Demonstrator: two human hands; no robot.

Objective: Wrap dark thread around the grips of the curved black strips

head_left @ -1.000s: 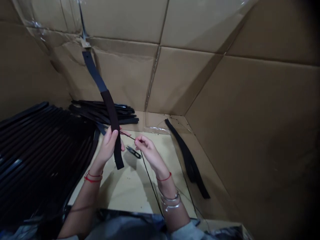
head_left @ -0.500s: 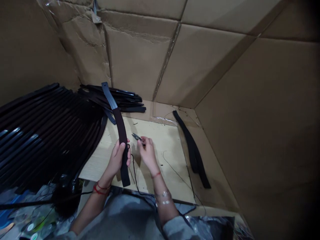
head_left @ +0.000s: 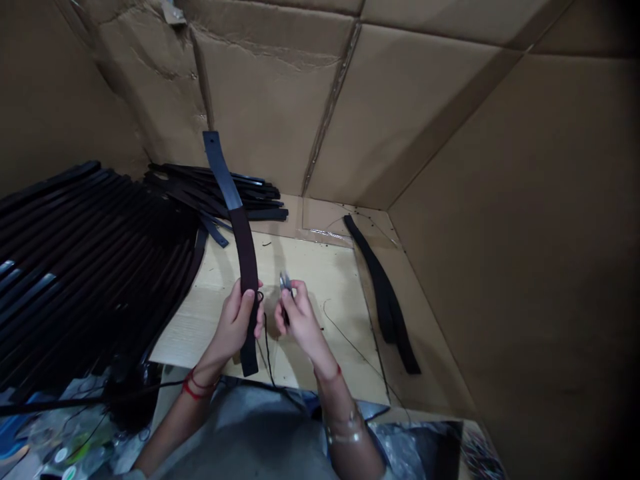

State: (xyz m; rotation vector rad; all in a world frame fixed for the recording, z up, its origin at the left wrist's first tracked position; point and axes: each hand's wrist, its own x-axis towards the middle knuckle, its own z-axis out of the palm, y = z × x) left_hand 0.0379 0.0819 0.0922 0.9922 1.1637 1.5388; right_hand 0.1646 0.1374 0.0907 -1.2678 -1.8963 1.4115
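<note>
My left hand (head_left: 236, 325) is wrapped round a long dark strap (head_left: 243, 253), which stands nearly upright with its blue-grey end at the top. A black thread (head_left: 267, 347) hangs from the strap near my fingers. My right hand (head_left: 299, 318) is closed on small black thread snips (head_left: 285, 288), their tip pointing up beside the strap. Both hands hover over a light wooden board (head_left: 320, 267).
A large fan of black straps (head_left: 85, 253) covers the left side, with a smaller pile (head_left: 225, 193) at the back. Two dark straps (head_left: 383, 293) lie at the right of the board. Cardboard walls (head_left: 450, 167) enclose the space. Clutter sits at lower left.
My right hand let go of the thread, picked the snips up off the board and raised them beside the strap. The strap dropped lower and came upright; the view tilted down.
</note>
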